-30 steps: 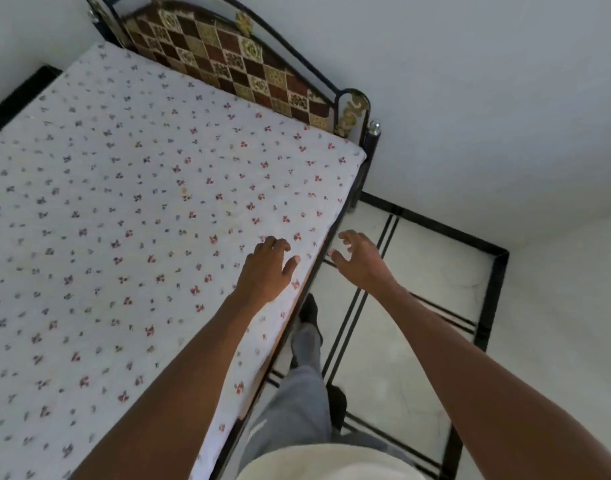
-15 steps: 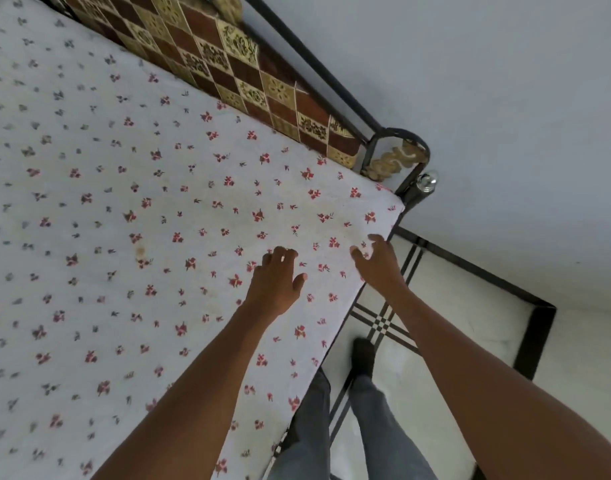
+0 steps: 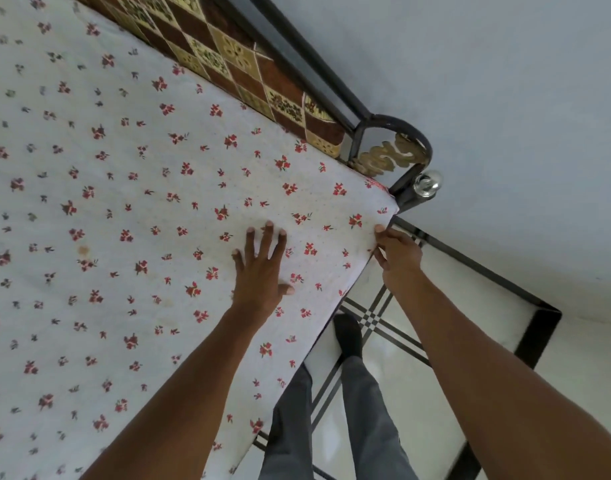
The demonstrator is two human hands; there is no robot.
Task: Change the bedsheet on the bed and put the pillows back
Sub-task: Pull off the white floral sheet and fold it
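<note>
So the sheet (image 3: pixel 131 216) is the white one with little red and dark flowers, and it's lying flat over the whole bed, right up to the headboard (image 3: pixel 248 74) and out to the near side edge. There are a couple of brownish stains on it toward the left.

My left hand (image 3: pixel 262 271) sits flat on the sheet close to the head-end corner, fingers straight and spread apart, thumb out to the side, not gripping anything. My right hand (image 3: pixel 397 258) is at the side edge of the bed just short of that corner, fingertips touching the sheet where it folds over; I can't tell if they're actually pinching it.

Past the corner there's the black metal frame (image 3: pixel 394 123) with a gold scroll ornament (image 3: pixel 387 157) and a shiny knob (image 3: pixel 427 183). My legs in grey trousers (image 3: pixel 366 410) stand on the white floor (image 3: pixel 470 289) with black lines beside the bed.
</note>
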